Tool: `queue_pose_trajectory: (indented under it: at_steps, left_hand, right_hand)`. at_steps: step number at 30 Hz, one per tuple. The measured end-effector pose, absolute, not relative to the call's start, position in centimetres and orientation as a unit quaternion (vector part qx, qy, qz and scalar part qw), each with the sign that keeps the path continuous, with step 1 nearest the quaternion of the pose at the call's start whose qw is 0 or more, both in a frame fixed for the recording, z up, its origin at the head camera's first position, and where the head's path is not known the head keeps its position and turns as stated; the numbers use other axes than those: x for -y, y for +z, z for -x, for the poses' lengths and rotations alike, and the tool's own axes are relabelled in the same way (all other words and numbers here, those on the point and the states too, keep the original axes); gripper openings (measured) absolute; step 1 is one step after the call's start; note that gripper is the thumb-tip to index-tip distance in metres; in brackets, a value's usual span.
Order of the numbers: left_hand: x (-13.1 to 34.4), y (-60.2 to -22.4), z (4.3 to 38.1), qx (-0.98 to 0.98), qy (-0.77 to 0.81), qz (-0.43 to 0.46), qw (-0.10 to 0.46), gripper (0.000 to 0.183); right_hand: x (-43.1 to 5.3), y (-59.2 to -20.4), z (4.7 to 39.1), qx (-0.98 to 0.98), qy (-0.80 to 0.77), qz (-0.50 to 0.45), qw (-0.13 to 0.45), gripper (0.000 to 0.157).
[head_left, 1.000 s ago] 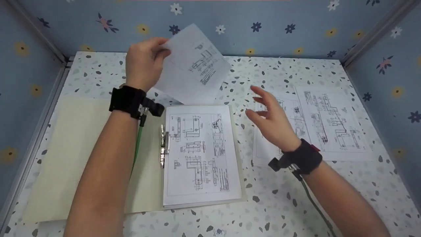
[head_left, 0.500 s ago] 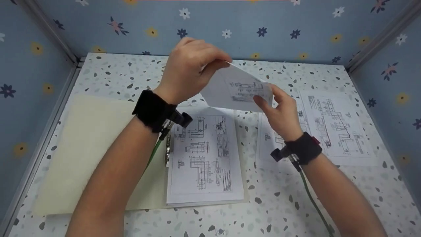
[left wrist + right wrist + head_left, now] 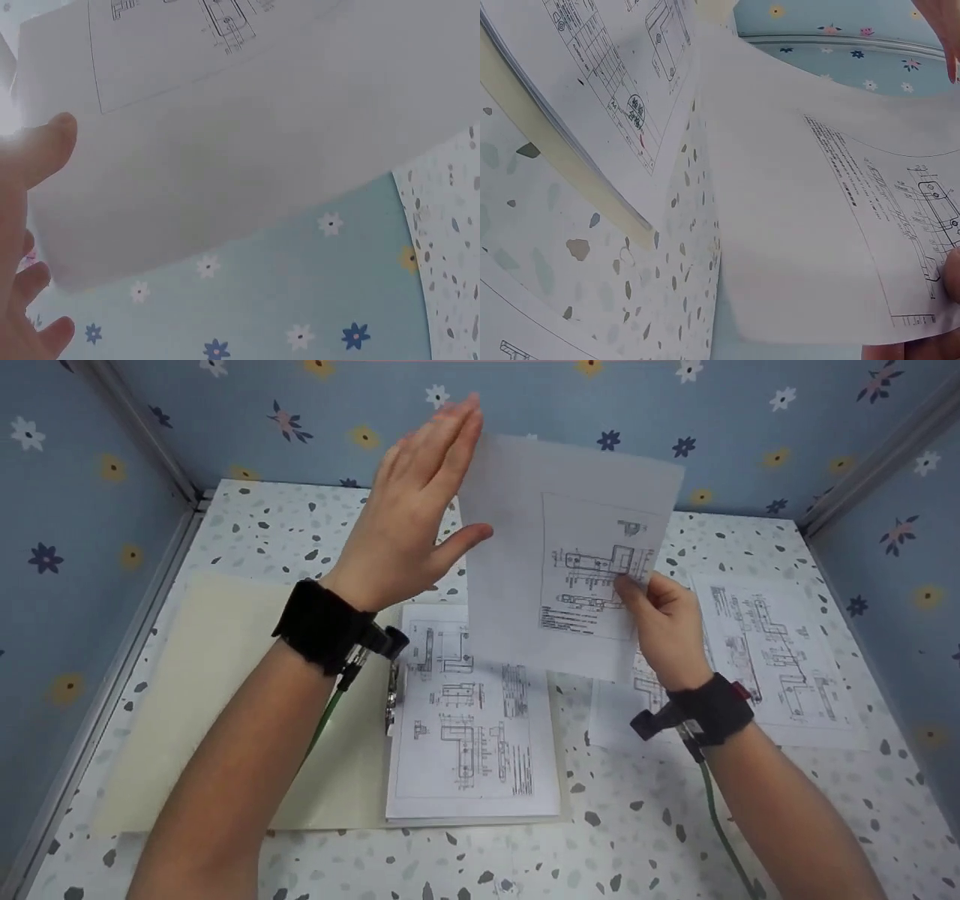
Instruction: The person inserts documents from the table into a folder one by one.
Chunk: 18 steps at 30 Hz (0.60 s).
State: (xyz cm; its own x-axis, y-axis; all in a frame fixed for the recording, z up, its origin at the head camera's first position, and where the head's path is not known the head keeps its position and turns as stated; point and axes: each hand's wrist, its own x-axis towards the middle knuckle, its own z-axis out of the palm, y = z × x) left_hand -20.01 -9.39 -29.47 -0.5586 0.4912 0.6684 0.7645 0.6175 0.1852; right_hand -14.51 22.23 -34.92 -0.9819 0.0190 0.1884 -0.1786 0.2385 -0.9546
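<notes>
A sheet of paper [image 3: 510, 585] printed with a technical drawing is held up above the table. My right hand [image 3: 671, 622] pinches it near its right edge, thumb on the printed side. Beside the sheet's left edge my left hand [image 3: 409, 510] has its fingers straight and thumb spread. In the left wrist view that thumb [image 3: 56, 142] shows in front of the paper; whether it touches cannot be told. Below lies an open cream folder [image 3: 225, 697] with a stack of drawings [image 3: 472, 765] on its right half, partly covered by the raised sheet.
A metal clip [image 3: 391, 697] sits at the folder's spine. More printed sheets [image 3: 795, 660] lie on the speckled table [image 3: 637, 825] at the right, partly behind my right hand. Flowered blue panels [image 3: 780, 420] close off the back and both sides.
The sheet has moved rightward from the left hand to the right hand and now stands more upright, facing me. My left fingers have let go of it and straightened.
</notes>
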Motion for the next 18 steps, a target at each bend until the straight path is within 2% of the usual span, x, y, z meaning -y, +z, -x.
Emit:
queue_pose_trajectory:
  at_steps: [3,5,10,13,16,18]
  left_hand:
    - [11.2,-30.4,19.5,0.885,-0.204,0.344,0.239,0.095]
    - [12.7,-31.3,19.0,0.903,-0.201,0.333,0.182,0.098]
    - [16.5,-34.5,16.9,0.930,-0.226,0.289,-0.012,0.102]
    - [18.1,-36.9,15.5,0.933,-0.225,0.258,-0.108,0.112]
    - [19.1,-39.2,14.2,0.930,-0.216,0.246,-0.169,0.122]
    - [19.4,-40.5,13.5,0.927,-0.212,0.245,-0.191,0.125]
  right_hand:
    - [-23.1,-36.3,14.8,0.776,0.626,-0.039,0.069,0.029]
    - [-23.6,-37.3,15.0,0.773,0.631,-0.028,0.064,0.030]
    - [-24.2,-38.6,14.6,0.759,0.649,-0.016,0.056,0.034]
    - [-24.3,-38.9,14.1,0.744,0.667,-0.007,0.042,0.037]
    - [-24.3,-39.3,13.5,0.737,0.676,0.011,0.013,0.039]
    - [-24.1,-39.6,13.1,0.740,0.672,0.022,-0.016,0.040]
